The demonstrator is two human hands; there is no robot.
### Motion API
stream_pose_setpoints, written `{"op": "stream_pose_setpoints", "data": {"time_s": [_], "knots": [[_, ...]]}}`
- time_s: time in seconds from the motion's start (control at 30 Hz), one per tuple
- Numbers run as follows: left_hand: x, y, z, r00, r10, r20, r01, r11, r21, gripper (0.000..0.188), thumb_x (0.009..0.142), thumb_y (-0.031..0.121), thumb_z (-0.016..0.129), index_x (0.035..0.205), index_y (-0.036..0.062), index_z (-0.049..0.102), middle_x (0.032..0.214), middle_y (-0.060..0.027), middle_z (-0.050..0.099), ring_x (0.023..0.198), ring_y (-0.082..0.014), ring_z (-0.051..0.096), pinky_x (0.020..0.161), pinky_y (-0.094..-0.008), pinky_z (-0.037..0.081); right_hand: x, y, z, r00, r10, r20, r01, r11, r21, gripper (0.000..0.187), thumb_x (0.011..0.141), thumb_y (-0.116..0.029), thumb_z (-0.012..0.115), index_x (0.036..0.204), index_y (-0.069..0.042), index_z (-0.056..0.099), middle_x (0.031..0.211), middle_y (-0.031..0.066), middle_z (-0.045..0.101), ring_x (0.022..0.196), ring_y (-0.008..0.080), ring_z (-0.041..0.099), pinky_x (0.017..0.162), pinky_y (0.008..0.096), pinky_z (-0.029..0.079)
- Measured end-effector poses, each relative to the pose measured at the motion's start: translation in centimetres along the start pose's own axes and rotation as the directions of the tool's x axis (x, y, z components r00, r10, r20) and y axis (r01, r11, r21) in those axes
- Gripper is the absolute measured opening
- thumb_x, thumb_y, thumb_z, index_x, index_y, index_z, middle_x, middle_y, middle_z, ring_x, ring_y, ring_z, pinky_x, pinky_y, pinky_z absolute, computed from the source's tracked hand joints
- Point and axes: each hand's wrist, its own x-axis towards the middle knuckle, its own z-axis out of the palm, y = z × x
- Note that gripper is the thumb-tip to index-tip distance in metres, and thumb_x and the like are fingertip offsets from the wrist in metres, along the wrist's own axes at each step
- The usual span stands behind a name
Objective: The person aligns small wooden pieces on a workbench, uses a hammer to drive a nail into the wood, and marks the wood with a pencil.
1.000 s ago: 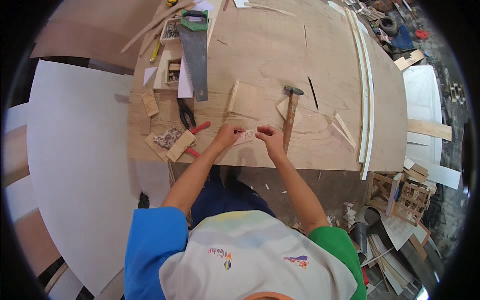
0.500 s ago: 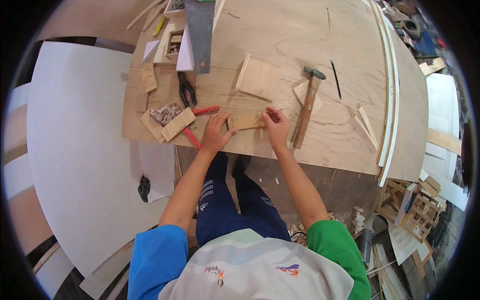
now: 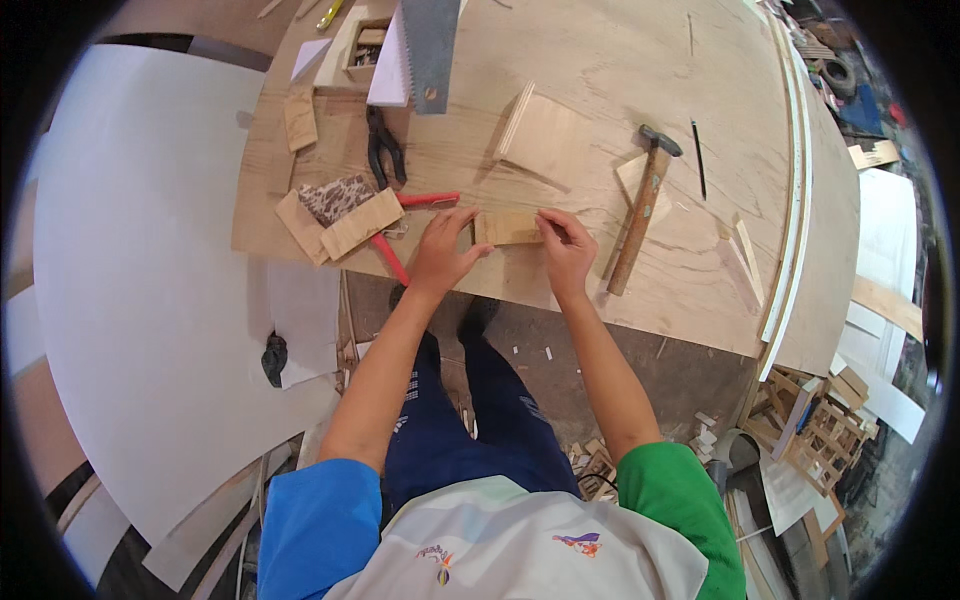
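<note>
Near the table's front edge lies a small rectangular wood block [image 3: 508, 228]. My left hand [image 3: 446, 250] is closed around its left end, thumb in front and fingers behind. At the right end my right hand [image 3: 570, 250] pinches the block with thumb and fingertips; whether a smaller thing is between them is too small to tell. To the left, a red-handled tool [image 3: 428, 199] lies partly hidden under wood pieces [image 3: 362, 224] and a brown-and-white patterned piece [image 3: 335, 199]. A hammer [image 3: 640, 215] with a wooden handle rests to the right of my hands.
Behind the hands lie a square wood panel [image 3: 545, 137], black-handled pliers [image 3: 384, 148] and a handsaw [image 3: 429, 60] beside a wooden box [image 3: 366, 45]. A dark pencil [image 3: 698, 160] and thin wood strips [image 3: 745, 255] are at right. Long white strips [image 3: 800, 170] run along the table.
The whole view has shifted, so the table's things sit slightly higher and further right. My right fingers have lowered toward the block's right end; my left hand stays at its left end.
</note>
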Motion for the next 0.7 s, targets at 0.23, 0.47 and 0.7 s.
{"op": "stream_pose_setpoints", "data": {"time_s": [0.23, 0.47, 0.7], "knots": [[0.2, -0.1, -0.2, 0.995, 0.088, -0.052, -0.085, 0.995, 0.045, 0.063, 0.066, 0.018, 0.087, 0.121, 0.0033, 0.061, 0.118, -0.0147, 0.062, 0.112, -0.0325, 0.06, 0.095, -0.0396, 0.05, -0.9, 0.1, 4.0, 0.981, -0.015, 0.192, 0.044, 0.988, -0.149, 0.012, 0.087, 0.002, 0.071, 0.098, 0.002, 0.073, 0.092, 0.0081, 0.073, 0.082, 0.0119, 0.067, 0.076, 0.0252, 0.055], [-0.3, -0.9, 0.6, 0.996, 0.025, -0.083, -0.026, 0.999, -0.019, 0.065, 0.065, 0.015, 0.087, 0.123, 0.0038, 0.06, 0.118, -0.0141, 0.062, 0.111, -0.0313, 0.06, 0.093, -0.0402, 0.051, -0.5, -0.3, 4.7, 0.972, -0.066, 0.226, 0.127, 0.956, -0.263, 0.011, 0.086, 0.002, 0.07, 0.097, 0.001, 0.073, 0.088, 0.0074, 0.074, 0.078, 0.0106, 0.067, 0.071, 0.0247, 0.053], [-0.2, -0.4, 0.4, 0.996, 0.023, -0.089, -0.023, 1.0, 0.002, 0.067, 0.065, 0.015, 0.087, 0.125, 0.0069, 0.058, 0.118, -0.0136, 0.062, 0.111, -0.0321, 0.061, 0.093, -0.0407, 0.051, -0.7, 0.5, 5.0, 0.973, -0.098, 0.207, 0.149, 0.957, -0.248, 0.012, 0.086, 0.0, 0.07, 0.098, 0.0, 0.074, 0.087, 0.0085, 0.075, 0.077, 0.0115, 0.068, 0.071, 0.0249, 0.053]]}}
